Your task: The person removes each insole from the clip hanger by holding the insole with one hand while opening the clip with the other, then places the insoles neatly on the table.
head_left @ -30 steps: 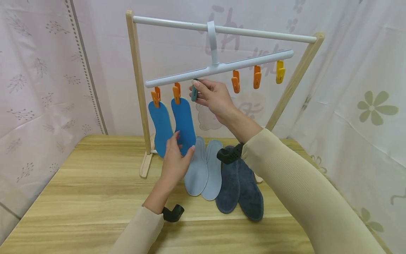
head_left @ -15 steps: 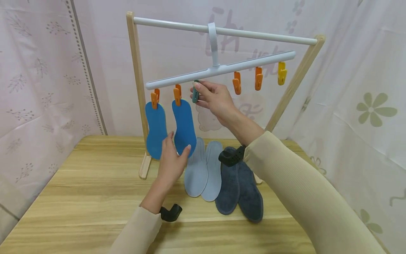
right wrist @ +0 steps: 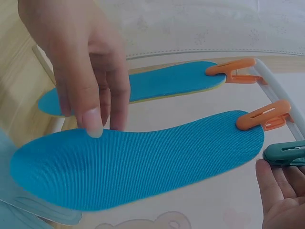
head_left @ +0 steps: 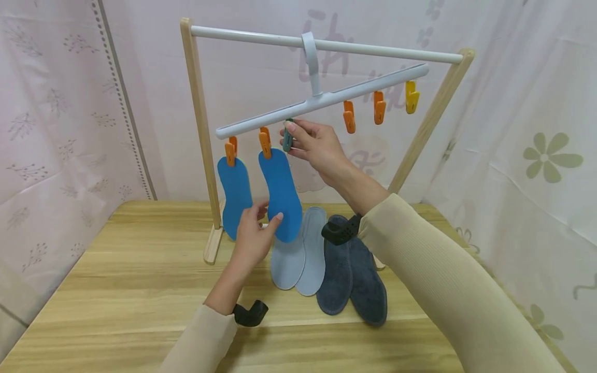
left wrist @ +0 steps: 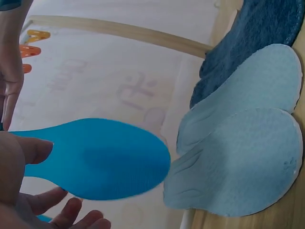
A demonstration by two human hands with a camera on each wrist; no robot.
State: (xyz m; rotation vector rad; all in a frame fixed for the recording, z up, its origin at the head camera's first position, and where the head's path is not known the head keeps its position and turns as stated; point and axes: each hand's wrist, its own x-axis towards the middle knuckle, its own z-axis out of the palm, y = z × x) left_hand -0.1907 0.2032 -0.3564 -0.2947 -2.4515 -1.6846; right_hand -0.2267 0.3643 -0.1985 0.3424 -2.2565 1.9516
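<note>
Two blue insoles hang by orange clips from a tilted white hanger (head_left: pixel 373 84). The right-hand blue insole (head_left: pixel 284 194) dangles from its clip (head_left: pixel 265 142), slanting toward the right; the other blue insole (head_left: pixel 235 189) is behind and to the left. My left hand (head_left: pixel 252 235) is between their lower ends, fingers loosely spread. In the right wrist view, its thumb tip overlaps the edge of the nearer insole. My right hand (head_left: pixel 319 150) pinches a green clip (head_left: pixel 288 137) under the hanger's middle; its far fingers are partly hidden.
Two orange clips and a yellow clip (head_left: pixel 411 98) hang on the hanger's right side. A wooden rack with a white bar (head_left: pixel 382 49) carries it. Below, two light grey insoles (head_left: pixel 314 259) and two dark fuzzy insoles (head_left: pixel 336 285) lie on the wooden table (head_left: pixel 140 290).
The nearer blue insole has swung to the right, and the hanger's left end has dipped while its right end rose. My right hand stays on the green clip.
</note>
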